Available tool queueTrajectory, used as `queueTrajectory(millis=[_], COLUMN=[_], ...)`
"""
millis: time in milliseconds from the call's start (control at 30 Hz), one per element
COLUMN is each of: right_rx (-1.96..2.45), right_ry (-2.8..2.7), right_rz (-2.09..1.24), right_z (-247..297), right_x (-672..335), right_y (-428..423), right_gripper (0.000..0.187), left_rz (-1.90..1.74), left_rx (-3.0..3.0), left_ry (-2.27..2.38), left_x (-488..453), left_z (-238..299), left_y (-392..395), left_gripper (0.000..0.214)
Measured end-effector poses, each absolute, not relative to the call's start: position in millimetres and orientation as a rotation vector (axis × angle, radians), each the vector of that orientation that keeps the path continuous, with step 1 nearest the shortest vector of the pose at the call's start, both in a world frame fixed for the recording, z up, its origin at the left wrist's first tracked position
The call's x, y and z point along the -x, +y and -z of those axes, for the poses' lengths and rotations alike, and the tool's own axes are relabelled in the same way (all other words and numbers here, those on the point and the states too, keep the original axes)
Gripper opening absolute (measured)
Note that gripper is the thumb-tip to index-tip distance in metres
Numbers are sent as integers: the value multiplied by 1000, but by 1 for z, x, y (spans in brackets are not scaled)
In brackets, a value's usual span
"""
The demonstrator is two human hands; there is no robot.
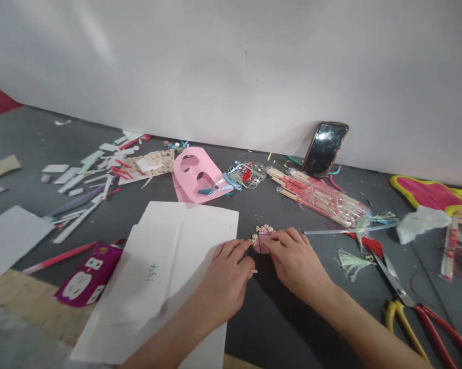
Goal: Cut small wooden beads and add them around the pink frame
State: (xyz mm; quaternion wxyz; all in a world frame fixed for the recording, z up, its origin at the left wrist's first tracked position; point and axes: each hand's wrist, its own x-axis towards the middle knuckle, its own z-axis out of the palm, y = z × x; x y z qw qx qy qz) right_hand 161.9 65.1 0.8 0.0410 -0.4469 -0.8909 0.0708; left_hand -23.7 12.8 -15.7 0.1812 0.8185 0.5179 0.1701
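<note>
A small pink disc (262, 245) with dark lines lies on the dark table between my hands. Little beige pieces (264, 228) line its upper and left edge, too small to name surely. My right hand (298, 261) is closed at the disc's right side, thumb and fingertips pinching its edge. At the left edge rest the fingertips of my left hand (226, 274), whose fingers are curled together. From under them pokes the end of a thin pale stick (254, 271); the rest is hidden. Beneath my left forearm lies a white board (149, 302) marked "154".
Scissors (402, 292) with red and yellow handles lie at right, near tassels (354, 261). Behind are bagged wooden sticks (323, 197), a leaning phone (326, 148) and a pink cutout (198, 174). White scraps (86, 166) and a purple decorated piece (90, 274) are at left.
</note>
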Motion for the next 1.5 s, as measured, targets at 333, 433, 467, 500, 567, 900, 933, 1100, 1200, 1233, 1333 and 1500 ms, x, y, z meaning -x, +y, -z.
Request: queueTrajectory(millis=[333, 433, 467, 500, 567, 900, 933, 1100, 1200, 1233, 1333, 1500], right_rx=[1466, 1397, 1373, 1357, 1353, 1352, 1357, 1391, 1418, 1437, 1492, 1461], right_ry=[-2501, -2559, -2581, -2598, -2612, -2542, -2536, -2517, -2544, -2544, -2531, -2559], right_rz=[-175, -259, -286, -305, -324, -295, -285, -309, -357, -356, -329, -303], right_z=[-3, 1, 2, 3, 5, 6, 6, 8, 10, 11, 12, 11], right_x=[-206, -208, -208, -207, -205, -209, -209, -205, -202, -202, -200, -197], right_y=[68, 61, 59, 56, 53, 57, 57, 58, 59, 59, 61, 63], right_gripper=[26, 33, 36, 38, 40, 37, 36, 39, 41, 41, 41, 43], left_rz=[-455, -419, -404, -393, -382, -375, -383, -395, -390, -387, -380, -412], left_rx=[-2327, -2363, -2372, -2377, -2383, -2414, -2420, -2429, -2425, -2421, -2410, -2420], left_ry=[1395, 1345, 1332, 1323, 1313, 1317, 1318, 1314, 1318, 1320, 1323, 1340], left_x=[24, 23, 22, 22, 21, 19, 19, 18, 18, 18, 17, 17], left_z=[11, 7, 6, 6, 6, 10, 10, 12, 12, 12, 12, 13], left_y=[14, 13, 13, 12, 12, 11, 11, 13, 12, 12, 11, 11], left_gripper=[19, 20, 20, 20, 20, 20, 19, 20, 19, 19, 19, 20])
